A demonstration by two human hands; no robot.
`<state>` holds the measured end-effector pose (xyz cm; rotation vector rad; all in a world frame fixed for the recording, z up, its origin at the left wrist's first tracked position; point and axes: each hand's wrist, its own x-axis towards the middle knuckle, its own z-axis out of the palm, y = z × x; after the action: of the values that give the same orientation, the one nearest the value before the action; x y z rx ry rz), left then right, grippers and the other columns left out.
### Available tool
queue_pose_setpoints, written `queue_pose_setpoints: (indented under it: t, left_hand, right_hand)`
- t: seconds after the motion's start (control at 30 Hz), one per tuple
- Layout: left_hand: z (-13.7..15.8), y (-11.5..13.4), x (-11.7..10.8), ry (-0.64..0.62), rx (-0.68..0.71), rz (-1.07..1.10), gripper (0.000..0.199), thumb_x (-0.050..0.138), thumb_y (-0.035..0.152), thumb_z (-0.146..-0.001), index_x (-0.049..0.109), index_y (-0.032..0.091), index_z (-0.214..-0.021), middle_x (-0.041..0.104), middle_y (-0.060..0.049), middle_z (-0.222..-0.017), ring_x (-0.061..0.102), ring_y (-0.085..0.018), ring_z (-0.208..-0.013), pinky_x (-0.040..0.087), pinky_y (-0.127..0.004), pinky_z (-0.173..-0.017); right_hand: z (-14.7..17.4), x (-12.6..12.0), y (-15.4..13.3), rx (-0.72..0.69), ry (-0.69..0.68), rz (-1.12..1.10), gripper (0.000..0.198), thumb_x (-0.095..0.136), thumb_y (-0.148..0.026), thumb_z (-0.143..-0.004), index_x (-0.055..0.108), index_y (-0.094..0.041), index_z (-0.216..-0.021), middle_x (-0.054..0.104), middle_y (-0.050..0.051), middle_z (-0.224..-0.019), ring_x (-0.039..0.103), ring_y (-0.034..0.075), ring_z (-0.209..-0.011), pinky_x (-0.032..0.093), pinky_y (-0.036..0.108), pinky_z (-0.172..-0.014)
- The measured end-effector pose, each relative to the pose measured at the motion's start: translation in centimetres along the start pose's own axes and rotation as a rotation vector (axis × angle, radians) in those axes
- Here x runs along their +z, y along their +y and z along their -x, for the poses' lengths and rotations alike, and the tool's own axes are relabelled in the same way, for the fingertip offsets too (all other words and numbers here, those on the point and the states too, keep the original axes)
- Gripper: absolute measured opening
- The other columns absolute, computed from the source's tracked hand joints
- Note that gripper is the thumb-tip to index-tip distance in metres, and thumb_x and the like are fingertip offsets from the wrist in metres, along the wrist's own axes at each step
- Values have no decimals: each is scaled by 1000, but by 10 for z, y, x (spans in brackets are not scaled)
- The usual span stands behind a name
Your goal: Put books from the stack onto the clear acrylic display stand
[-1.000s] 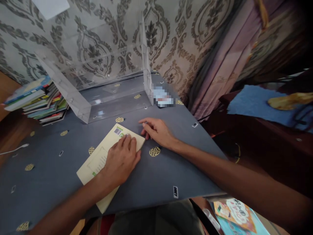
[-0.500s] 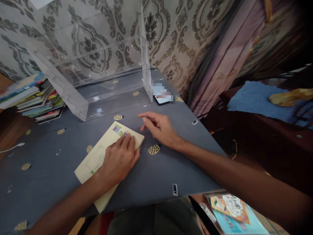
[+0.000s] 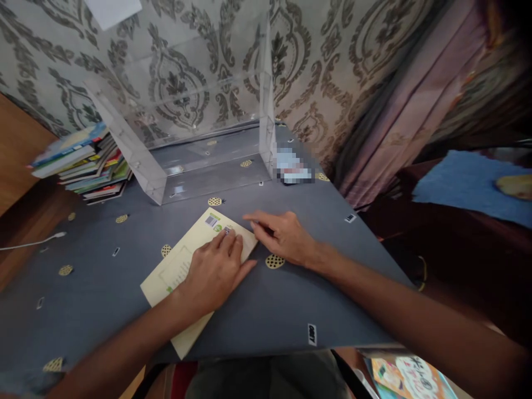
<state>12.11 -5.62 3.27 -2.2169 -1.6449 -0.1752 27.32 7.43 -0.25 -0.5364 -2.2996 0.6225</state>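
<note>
A pale yellow book, with a barcode and green print on its cover, lies at a slant on the table. My left hand rests on top of it with the fingers laid over the upper cover and the thumb stretched out past the right edge. At the book's upper right corner is my right hand, index finger extended and thumb apart from it. Whether its fingertips touch the corner I cannot tell; nothing shows in its grasp.
Behind the book stands a clear acrylic rack. A stack of books is to its left, a partly pixelated phone to its right. A white cable lies at the left. The patterned grey tablecloth ends near my lap.
The view has shifted left, so everything sits further right. My right hand has come closer to the book's corner. My left thumb has spread outward from the book.
</note>
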Motion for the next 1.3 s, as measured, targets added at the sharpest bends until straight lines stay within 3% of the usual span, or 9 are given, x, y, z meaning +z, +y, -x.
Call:
queue_pose_setpoints:
  t: [0.1, 0.23, 0.33, 0.47, 0.7, 0.87, 1.0, 1.17, 1.3]
  left_hand:
    - [2, -13, 1, -54, -10, 80, 32, 44, 35, -103, 65, 13, -112, 73, -13, -118, 70, -26, -105, 61, -37, -80]
    - [8, -38, 11, -89, -4, 159, 35, 42, 32, -103, 60, 14, -127, 67, -12, -132, 60, -28, -125, 52, -46, -102]
    - [15, -52, 18, -101, -22, 185, 39, 39, 33, -104, 57, 15, -134, 62, -12, -138, 54, -27, -132, 46, -47, -108]
    - [18, -60, 24, -112, -88, 181, 40, 38, 35, -104, 54, 16, -136, 59, -13, -142, 51, -27, -133, 44, -50, -107]
    - [7, -72, 31, -124, -145, 120, 39, 40, 36, -103, 54, 16, -133, 59, -14, -137, 53, -29, -123, 45, -47, -97]
    - [4, -74, 36, -128, -184, 107, 40, 42, 35, -102, 54, 13, -133, 59, -15, -137, 53, -30, -121, 43, -47, -97]
    - [6, -72, 39, -105, -191, 116, 39, 42, 34, -102, 54, 13, -133, 59, -16, -138, 52, -30, -124, 42, -47, -98]
    - [7, -74, 40, -88, -206, 135, 39, 43, 35, -102, 55, 13, -132, 59, -16, -138, 53, -31, -123, 41, -47, -99]
    - [8, -75, 39, -75, -199, 159, 37, 42, 33, -102, 56, 14, -131, 59, -16, -137, 54, -31, -122, 42, -46, -97]
  right_hand:
    - [2, 1, -1, -3, 10, 18, 31, 47, -20, -93, 74, -17, -108, 69, 0, -62, 50, 9, -44, 37, 21, -50]
    - [1, 1, -3, -16, -10, 34, 31, 46, -22, -94, 73, -16, -108, 70, 2, -65, 59, 12, -51, 43, 22, -54]
    - [-1, 0, -4, -3, -43, 0, 32, 43, -22, -97, 72, -17, -111, 75, 5, -78, 67, 15, -64, 50, 25, -63]
    - [-9, 2, -2, -19, -86, -52, 31, 41, -22, -99, 69, -19, -113, 77, 7, -91, 72, 19, -79, 56, 30, -74]
    - [-37, 16, 17, -123, -158, 35, 31, 42, -18, -98, 69, -18, -112, 75, 9, -95, 69, 22, -88, 57, 38, -81]
    - [-45, 26, 22, -183, -123, 51, 29, 46, -19, -98, 70, -14, -111, 75, 14, -102, 66, 26, -103, 55, 44, -89]
    - [-24, 25, 1, -234, -99, 47, 26, 50, -18, -95, 71, -15, -110, 73, 15, -101, 65, 27, -107, 54, 48, -91]
    - [21, 18, -52, -294, -221, -94, 23, 50, -23, -99, 69, -15, -109, 72, 14, -104, 65, 22, -105, 55, 42, -90]
    - [47, 23, -83, -447, -326, -114, 25, 59, -33, -98, 65, -14, -113, 74, 7, -92, 64, 21, -101, 52, 40, -92]
